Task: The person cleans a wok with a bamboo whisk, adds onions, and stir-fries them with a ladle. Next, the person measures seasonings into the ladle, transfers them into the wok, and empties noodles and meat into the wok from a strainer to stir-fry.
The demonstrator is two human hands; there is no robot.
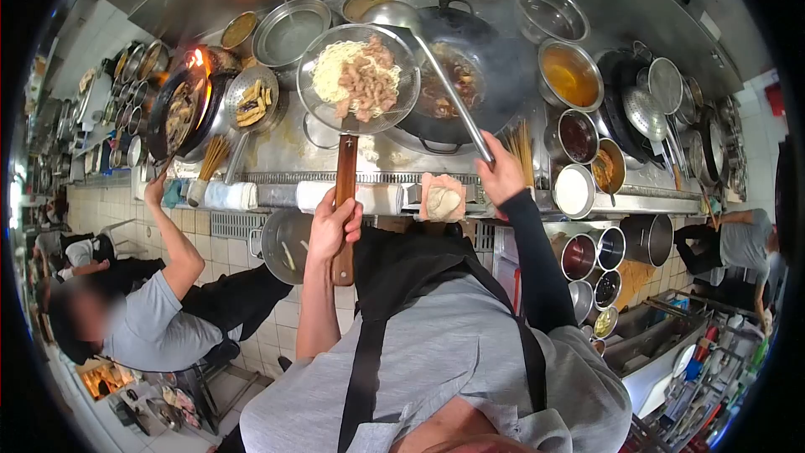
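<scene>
My left hand [334, 222] is wrapped round the wooden handle of a round mesh strainer [345, 168]. Pale noodles [332, 63] and cooked meat strips [371, 84] lie in it, above the stove just left of a large black wok [501, 105]. My right hand [503, 169] grips the end of a long metal ladle [457, 99]. The ladle's bowl is beyond the strainer's far rim; what it contains, if anything, I cannot make out. Dark sauce with bits of food [449, 88] sits in the wok, with some steam or smoke around it.
At left a co-worker [168, 302] holds a flaming wok [168, 117]. Beside it lies a perforated skimmer [256, 77] with fried pieces. Pots of orange liquid [570, 74] and dark sauce [579, 136] stand at right. A folded cloth [443, 198] lies on the front edge.
</scene>
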